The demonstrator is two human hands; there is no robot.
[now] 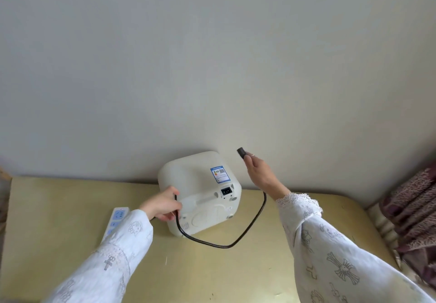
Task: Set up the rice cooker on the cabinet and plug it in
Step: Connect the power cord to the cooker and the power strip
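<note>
Soft even daylight, faint shadows, wide-angle edges warped, blurred.

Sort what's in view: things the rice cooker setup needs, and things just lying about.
For the job:
rice cooker
power cord
cord connector
power strip
cabinet top

Just lying about:
patterned fabric

Plain pale wall (212,54); patterned maroon fabric (410,213) at the right edge

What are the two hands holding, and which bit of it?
Both hold the black power cord. The right hand pinches its connector end; the left hand grips the cord partway along, beside the rice cooker.
</note>
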